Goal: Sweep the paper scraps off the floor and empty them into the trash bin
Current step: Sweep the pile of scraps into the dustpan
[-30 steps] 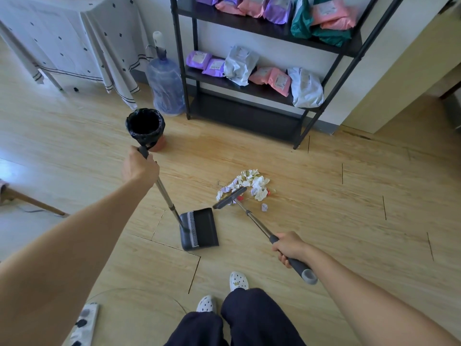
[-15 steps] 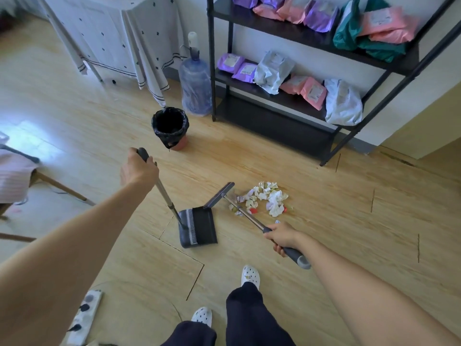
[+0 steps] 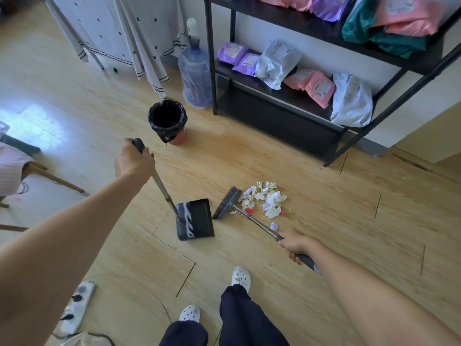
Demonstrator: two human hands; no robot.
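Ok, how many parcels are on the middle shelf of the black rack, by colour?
Purple parcels: 2
White parcels: 2
Pink parcels: 2
Total: 6
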